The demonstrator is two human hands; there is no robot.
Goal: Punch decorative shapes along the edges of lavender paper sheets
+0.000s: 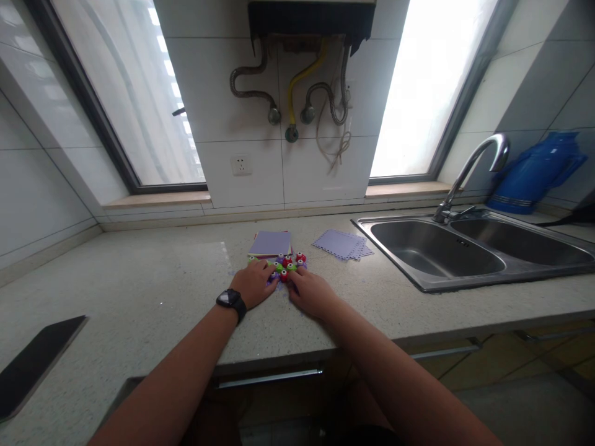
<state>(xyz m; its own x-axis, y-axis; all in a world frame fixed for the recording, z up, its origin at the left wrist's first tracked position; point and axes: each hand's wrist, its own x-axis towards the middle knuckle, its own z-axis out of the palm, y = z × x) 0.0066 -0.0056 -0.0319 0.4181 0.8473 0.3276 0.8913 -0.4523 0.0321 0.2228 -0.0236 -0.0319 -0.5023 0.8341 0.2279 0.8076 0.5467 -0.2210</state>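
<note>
A tight cluster of small red, green and purple paper punches point(284, 275), each with a white round top, lies on the counter between my hands. My left hand point(253, 284), with a black watch on its wrist, curls its fingers over the left side of the cluster; a purple punch shows between fingers and thumb. From the right, my right hand point(310, 292) bends its fingers against the punches beside a red one. My fingers partly hide the cluster. Just behind it lies a stack of coloured paper point(272, 242), purple on top.
Purple sheets with patterned edges point(341, 243) lie right of the stack. A steel double sink point(421, 286) with a tap point(469, 164) is set into the counter at right. Beyond it leans a blue jug point(534, 173). A dark flat slab point(37, 359) lies at far left.
</note>
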